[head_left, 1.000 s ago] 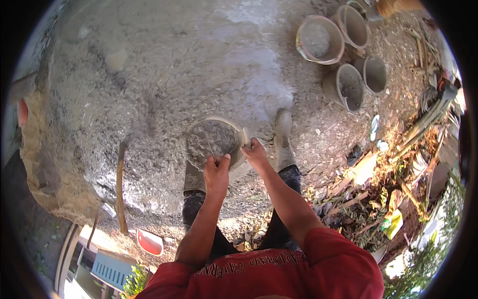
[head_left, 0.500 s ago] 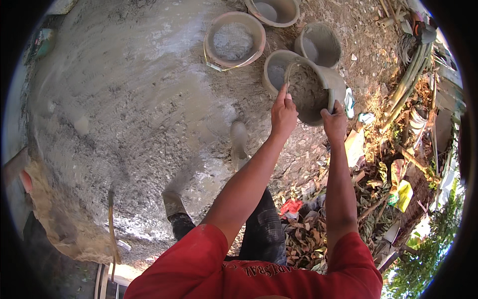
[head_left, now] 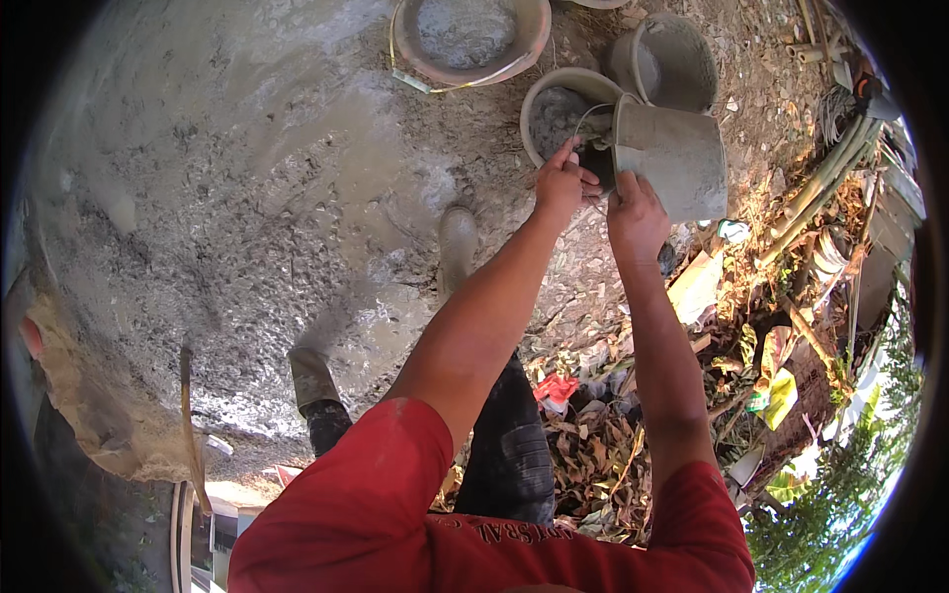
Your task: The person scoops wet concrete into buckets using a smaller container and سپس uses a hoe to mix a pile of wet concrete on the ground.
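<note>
A mud-coated bucket point(head_left: 672, 158) lies tipped on its side in the air, its mouth facing left over another bucket point(head_left: 531, 128) with wet grey mix inside. My right hand point(head_left: 638, 215) is closed on the near edge of its rim. The thin wire handle point(head_left: 585, 117) of the tipped bucket is pinched in my left hand point(head_left: 565, 185), beside the mouth. Some grey mix shows at the opening, though most of the inside is hidden from me.
A wider tub point(head_left: 539, 30) with a wire handle stands at the far side, and a mud-coated bucket point(head_left: 697, 64) lies behind the tipped one. Wet grey mix point(head_left: 247, 198) spreads over the ground at left. Dry leaves point(head_left: 593, 455) and bamboo poles point(head_left: 825, 188) lie at right.
The held bucket has turned from mouth-up to lying sideways, its mouth swinging left over the bucket beside it. Both hands have kept hold. The whole view has shifted somewhat.
</note>
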Action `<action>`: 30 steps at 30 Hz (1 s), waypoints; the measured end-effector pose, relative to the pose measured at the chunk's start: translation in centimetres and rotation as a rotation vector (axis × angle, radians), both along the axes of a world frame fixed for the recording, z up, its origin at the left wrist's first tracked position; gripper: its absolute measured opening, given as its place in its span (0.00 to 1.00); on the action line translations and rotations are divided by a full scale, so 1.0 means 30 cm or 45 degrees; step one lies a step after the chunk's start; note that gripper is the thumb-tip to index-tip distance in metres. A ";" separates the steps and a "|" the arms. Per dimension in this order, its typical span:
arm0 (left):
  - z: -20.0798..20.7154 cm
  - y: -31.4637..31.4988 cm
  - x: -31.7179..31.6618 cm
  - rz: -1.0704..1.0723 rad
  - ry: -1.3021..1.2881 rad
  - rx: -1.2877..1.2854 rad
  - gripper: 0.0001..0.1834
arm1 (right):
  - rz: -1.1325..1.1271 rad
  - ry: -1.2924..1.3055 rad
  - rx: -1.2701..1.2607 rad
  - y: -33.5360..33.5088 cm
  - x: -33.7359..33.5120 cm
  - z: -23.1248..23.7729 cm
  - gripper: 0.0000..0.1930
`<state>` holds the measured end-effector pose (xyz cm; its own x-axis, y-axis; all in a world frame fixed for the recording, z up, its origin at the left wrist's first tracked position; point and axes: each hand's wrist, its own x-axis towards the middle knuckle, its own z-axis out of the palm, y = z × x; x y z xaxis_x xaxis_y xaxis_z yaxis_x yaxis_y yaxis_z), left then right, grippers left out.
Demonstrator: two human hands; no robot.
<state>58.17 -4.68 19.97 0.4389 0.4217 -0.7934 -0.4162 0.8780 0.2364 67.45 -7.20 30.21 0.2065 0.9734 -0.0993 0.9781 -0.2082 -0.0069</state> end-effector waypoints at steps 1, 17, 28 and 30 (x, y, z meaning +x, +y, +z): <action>0.031 0.002 -0.049 0.018 0.013 0.007 0.24 | 0.018 0.013 0.007 -0.014 -0.028 0.017 0.09; -0.382 -0.241 -1.177 0.318 0.326 0.415 0.15 | -0.381 0.429 -0.245 -0.156 -0.873 -0.705 0.45; -0.483 -0.991 -2.377 0.660 0.179 -0.053 0.19 | -0.070 0.550 -0.346 -0.650 -2.022 -0.675 0.43; -0.394 -1.103 -2.654 0.649 0.282 -0.127 0.19 | -0.183 0.656 -0.546 -0.770 -2.300 -0.660 0.45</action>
<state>-21.43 -37.78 8.16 0.0175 0.4547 -0.8905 -0.7436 0.6013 0.2924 -1.54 -30.30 10.39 0.1538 0.7925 -0.5901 0.8344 -0.4240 -0.3520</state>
